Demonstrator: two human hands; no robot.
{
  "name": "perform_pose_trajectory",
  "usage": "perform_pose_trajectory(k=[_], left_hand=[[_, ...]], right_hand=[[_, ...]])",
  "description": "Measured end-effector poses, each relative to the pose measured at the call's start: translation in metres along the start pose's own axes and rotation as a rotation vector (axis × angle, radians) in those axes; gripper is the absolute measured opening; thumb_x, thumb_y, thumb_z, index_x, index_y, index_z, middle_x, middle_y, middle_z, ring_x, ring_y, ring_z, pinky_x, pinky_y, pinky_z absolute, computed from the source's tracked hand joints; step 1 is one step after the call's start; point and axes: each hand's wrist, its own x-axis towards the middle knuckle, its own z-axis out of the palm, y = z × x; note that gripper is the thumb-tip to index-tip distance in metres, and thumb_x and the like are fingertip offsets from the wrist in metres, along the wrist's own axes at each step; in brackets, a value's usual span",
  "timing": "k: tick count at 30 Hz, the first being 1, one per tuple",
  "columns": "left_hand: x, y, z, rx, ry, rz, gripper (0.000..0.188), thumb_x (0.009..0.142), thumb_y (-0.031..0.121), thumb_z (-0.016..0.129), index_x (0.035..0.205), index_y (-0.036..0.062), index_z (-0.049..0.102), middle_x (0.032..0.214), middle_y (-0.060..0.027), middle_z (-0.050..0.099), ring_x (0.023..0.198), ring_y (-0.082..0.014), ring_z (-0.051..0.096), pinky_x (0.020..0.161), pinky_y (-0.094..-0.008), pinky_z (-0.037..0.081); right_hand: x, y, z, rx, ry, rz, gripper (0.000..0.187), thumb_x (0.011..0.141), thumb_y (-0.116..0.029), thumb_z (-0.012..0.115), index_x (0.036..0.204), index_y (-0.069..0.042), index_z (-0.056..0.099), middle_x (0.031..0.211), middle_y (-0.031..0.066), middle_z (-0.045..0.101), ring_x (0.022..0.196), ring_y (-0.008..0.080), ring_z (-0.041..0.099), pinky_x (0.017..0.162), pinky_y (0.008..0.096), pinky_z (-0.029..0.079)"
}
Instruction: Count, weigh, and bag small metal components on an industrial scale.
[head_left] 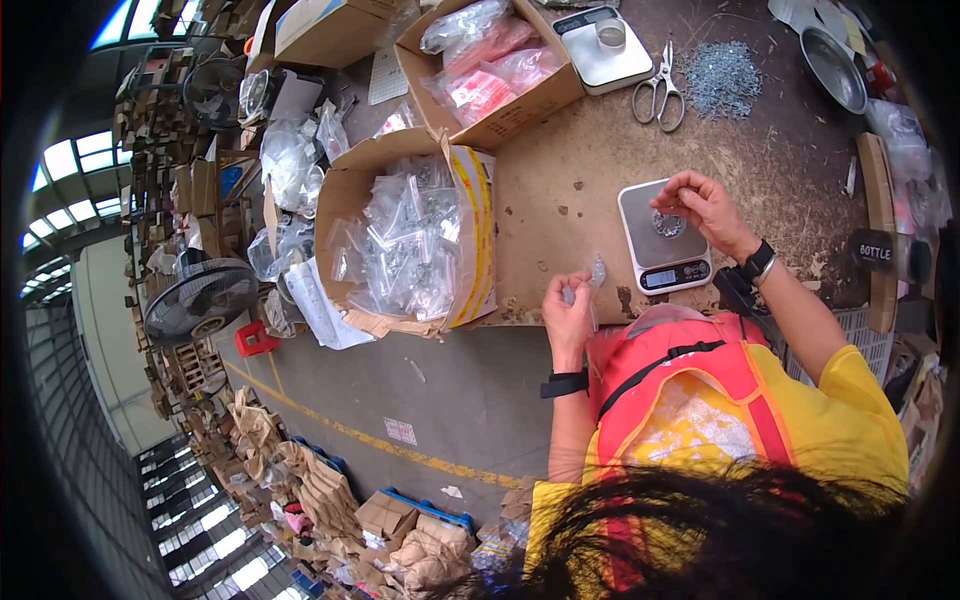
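Your right hand (705, 208) covers part of the small silvery pieces (667, 226) on the white digital scale with the grey plate (648, 255), can't tell if you're pinching one. Your left hand (568, 314) hides part of the small clear plastic bag (598, 271), contents too blurred to tell. Loose black hair (700, 530) blocks part of your yellow short-sleeved shirt (862, 415); rectangular brown cardboard carton (330, 36) cut off by top edge.
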Motion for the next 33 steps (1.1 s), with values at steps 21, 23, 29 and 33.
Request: perform_pose_trajectory(k=[21,23,29,33], left_hand=[[0.000,0.004,-0.001,-0.025,-0.008,0.034,0.003,0.093,0.002,0.058,0.090,0.0021,0.056,0.111,-0.0121,0.073,0.096,-0.0138,0.063,0.085,-0.0300,0.052],[-0.001,0.003,0.001,-0.049,0.008,0.017,0.003,0.093,0.002,0.058,0.090,0.0022,0.056,0.112,-0.0122,0.073,0.096,-0.0136,0.062,0.085,-0.0294,0.051],[-0.002,0.017,0.000,-0.065,-0.043,0.032,0.004,0.093,0.001,0.058,0.090,0.0028,0.055,0.113,-0.0124,0.073,0.095,-0.0125,0.061,0.084,-0.0271,0.050],[0.001,0.012,-0.004,-0.109,-0.128,-0.014,0.004,0.093,0.001,0.058,0.091,0.0028,0.055,0.112,-0.0126,0.073,0.098,-0.0136,0.063,0.089,-0.0281,0.050]], right_hand=[[-0.019,-0.028,0.026,-0.991,-0.136,-0.165,0.046,0.084,0.002,0.050,0.129,-0.002,0.061,0.141,0.0164,0.058,0.135,0.0336,0.053,0.115,0.0411,0.039],[-0.015,-0.015,0.021,-1.203,-0.239,-0.392,0.058,0.079,0.001,0.061,0.137,-0.004,0.053,0.142,0.0188,0.052,0.136,0.0376,0.049,0.114,0.0450,0.039],[-0.017,0.008,0.015,-1.295,-0.182,-0.357,0.066,0.073,0.001,0.074,0.135,-0.005,0.052,0.133,0.0161,0.052,0.129,0.0380,0.048,0.111,0.0469,0.039],[-0.014,0.004,0.027,-1.385,-0.111,-0.412,0.060,0.072,0.000,0.074,0.129,-0.008,0.057,0.133,0.0152,0.053,0.128,0.0370,0.049,0.109,0.0474,0.040]])
